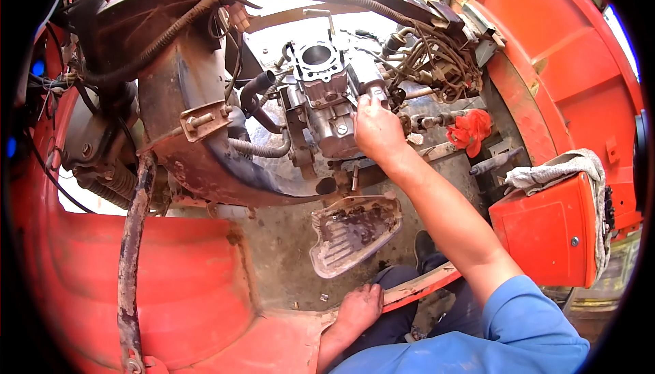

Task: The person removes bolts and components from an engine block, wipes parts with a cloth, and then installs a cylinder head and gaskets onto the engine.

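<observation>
My right hand point(379, 132) reaches up to the engine point(334, 135), closed at the side of its cylinder, below a rounded silver housing point(366, 74). A shiny bit of metal shows by its fingertips, but what the fingers hold is hidden. On top of the engine, the cylinder block point(329, 72) shows a round open bore and a flat bare face. Low in the picture my left hand point(361, 304) lies on the red body rail point(419, 286), its fingers curled over the edge and partly hidden.
A dirty ribbed metal plate point(358, 234) sits below the engine. The dark curved frame point(225, 176) runs to the left, near a rusty bar point(134, 251). Bundled wires point(437, 53) and a red cloth point(469, 132) are right of the engine. A grey rag point(556, 169) drapes over a red box point(546, 234).
</observation>
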`<state>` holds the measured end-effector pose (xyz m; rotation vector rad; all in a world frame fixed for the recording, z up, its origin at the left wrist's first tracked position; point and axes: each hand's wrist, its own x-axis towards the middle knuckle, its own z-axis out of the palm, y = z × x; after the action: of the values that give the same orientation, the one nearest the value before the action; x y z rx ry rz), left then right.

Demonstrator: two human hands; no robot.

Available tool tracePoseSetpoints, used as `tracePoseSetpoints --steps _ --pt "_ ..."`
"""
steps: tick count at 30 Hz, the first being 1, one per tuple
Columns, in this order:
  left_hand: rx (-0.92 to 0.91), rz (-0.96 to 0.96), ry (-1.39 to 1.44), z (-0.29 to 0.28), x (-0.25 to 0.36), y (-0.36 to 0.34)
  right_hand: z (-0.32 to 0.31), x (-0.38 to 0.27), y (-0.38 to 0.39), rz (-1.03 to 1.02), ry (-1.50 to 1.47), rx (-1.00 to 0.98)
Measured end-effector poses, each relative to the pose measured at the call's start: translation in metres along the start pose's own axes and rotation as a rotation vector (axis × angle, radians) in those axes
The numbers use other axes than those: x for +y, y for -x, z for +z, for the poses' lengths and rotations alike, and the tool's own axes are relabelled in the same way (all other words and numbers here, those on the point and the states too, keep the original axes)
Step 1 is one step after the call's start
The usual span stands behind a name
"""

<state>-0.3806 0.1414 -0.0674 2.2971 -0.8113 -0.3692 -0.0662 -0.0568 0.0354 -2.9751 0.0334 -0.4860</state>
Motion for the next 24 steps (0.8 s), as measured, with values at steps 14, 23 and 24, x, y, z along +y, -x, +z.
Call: tracePoseSetpoints --steps 14,23,24 --pt "0.009 0.027 -0.025 -0.001 0.002 -0.001 -0.009 0.030 -0.024 1.052 -1.444 -0.781" --pt "-0.013 0.004 -0.022 0.000 0.002 0.001 0.008 0.025 -0.013 1.091 -1.714 -0.681" --pt "-0.004 0.008 -0.018 -0.001 0.003 0.001 0.009 0.021 -0.011 1.066 -1.699 -0.632"
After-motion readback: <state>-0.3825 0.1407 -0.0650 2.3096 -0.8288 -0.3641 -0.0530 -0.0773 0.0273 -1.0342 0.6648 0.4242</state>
